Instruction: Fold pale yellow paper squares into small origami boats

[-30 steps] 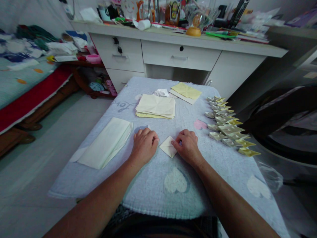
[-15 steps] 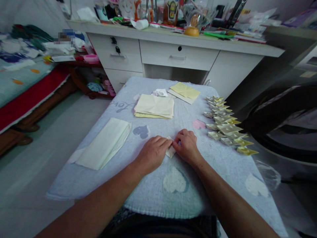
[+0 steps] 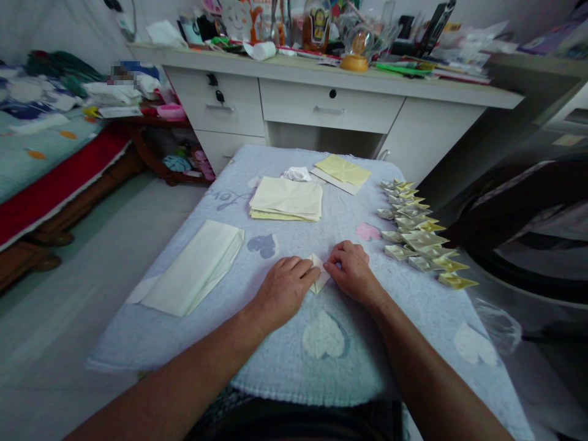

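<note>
A small folded piece of pale paper (image 3: 320,277) lies on the cloth-covered table between my two hands. My left hand (image 3: 287,286) is closed on its left side, fingers pressing it down. At its right edge, my right hand (image 3: 350,269) pinches with thumb and forefinger. Several folded paper boats (image 3: 420,237), cream, grey and yellow, stand in rows to the right of my right hand. Beyond my hands sits a stack of creased cream sheets (image 3: 287,197). A larger folded pale sheet (image 3: 195,266) rests on the left.
Yellow and white sheets (image 3: 342,170) and a crumpled white tissue (image 3: 297,174) lie at the table's far end. A light-blue cloth (image 3: 257,380) with hearts covers the table. Behind it stands a white desk (image 3: 331,107) crowded with items. A bed (image 3: 50,153) is at the left.
My right hand has shifted slightly right, exposing more of the small folded paper. My left hand stays on the paper's left side.
</note>
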Action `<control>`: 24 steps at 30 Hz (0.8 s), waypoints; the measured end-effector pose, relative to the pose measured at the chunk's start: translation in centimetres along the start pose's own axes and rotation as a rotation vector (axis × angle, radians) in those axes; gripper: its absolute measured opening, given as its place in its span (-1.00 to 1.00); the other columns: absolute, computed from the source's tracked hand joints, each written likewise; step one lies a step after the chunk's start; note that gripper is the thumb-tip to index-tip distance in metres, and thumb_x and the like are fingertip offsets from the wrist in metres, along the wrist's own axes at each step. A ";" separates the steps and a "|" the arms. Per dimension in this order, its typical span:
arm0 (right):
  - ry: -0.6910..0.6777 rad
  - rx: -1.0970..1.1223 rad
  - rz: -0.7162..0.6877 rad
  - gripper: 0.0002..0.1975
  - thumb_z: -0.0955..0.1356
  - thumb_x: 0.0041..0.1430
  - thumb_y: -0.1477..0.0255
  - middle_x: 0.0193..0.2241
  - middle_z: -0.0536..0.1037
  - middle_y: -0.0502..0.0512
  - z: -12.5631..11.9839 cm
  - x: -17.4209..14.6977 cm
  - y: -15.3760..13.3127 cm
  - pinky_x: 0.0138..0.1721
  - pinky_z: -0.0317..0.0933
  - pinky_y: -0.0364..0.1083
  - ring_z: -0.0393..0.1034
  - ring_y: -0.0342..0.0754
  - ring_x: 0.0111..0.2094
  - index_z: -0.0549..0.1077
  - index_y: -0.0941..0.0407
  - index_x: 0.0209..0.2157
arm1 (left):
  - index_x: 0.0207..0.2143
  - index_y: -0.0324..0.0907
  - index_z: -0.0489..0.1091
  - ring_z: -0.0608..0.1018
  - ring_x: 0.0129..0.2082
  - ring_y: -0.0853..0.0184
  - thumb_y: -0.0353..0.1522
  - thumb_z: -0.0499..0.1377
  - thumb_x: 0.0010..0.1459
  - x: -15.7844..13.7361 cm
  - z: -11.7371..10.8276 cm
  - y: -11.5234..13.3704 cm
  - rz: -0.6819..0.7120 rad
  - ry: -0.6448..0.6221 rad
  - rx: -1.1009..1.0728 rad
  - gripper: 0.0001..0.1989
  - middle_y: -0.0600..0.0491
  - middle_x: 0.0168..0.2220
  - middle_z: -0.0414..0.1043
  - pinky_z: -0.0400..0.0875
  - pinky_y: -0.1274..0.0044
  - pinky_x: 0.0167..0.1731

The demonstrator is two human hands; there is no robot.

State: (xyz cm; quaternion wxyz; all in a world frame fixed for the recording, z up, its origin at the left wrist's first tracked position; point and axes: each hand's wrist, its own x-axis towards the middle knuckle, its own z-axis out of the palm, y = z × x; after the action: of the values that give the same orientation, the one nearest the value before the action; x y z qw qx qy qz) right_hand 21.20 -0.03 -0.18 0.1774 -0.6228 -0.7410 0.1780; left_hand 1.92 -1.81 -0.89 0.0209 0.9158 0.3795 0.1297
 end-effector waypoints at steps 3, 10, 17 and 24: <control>0.004 -0.001 0.007 -0.87 0.37 0.15 0.39 -0.25 0.44 0.11 -0.1 0.0 0.1 -0.12 0.02 0.02 0.22 0.04 -0.16 0.51 0.12 -0.45 | 0.00 -0.15 0.38 0.43 -0.11 0.18 -0.41 0.06 0.29 0.0 0.2 0.0 -0.002 0.004 0.013 -0.75 -0.03 -0.09 0.46 0.35 0.34 -0.13; -0.004 -0.051 0.040 -0.86 0.38 0.13 0.38 -0.22 0.42 0.11 0.0 -0.1 0.0 -0.12 0.02 0.02 0.20 0.05 -0.14 0.49 0.11 -0.47 | 0.00 -0.15 0.39 0.43 -0.12 0.21 -0.39 0.05 0.30 -0.1 0.1 0.3 -0.009 -0.001 0.050 -0.75 -0.01 -0.10 0.46 0.35 0.36 -0.14; -0.011 -0.025 0.042 -0.90 0.36 0.12 0.39 -0.18 0.41 0.11 -0.3 -0.2 0.4 -0.09 0.02 0.03 0.21 0.06 -0.11 0.49 0.10 -0.43 | 0.00 -0.14 0.39 0.42 -0.12 0.21 -0.38 0.03 0.32 -0.1 0.0 0.2 -0.008 -0.004 0.078 -0.74 -0.02 -0.08 0.46 0.34 0.36 -0.14; 0.021 0.022 0.058 -0.87 0.28 0.18 0.42 -0.20 0.42 0.12 -0.6 -0.1 0.7 -0.09 0.04 0.03 0.24 0.05 -0.12 0.48 0.08 -0.33 | 0.01 -0.15 0.39 0.42 -0.10 0.20 -0.39 0.05 0.30 -0.1 0.3 0.2 -0.004 -0.002 0.082 -0.74 -0.01 -0.06 0.46 0.34 0.36 -0.13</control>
State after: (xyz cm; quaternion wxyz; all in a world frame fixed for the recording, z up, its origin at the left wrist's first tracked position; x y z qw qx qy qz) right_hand 22.11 0.05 -0.03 0.1868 -0.6437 -0.7188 0.1848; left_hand 2.02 -2.02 -1.18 -0.0162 0.9153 0.3862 0.1131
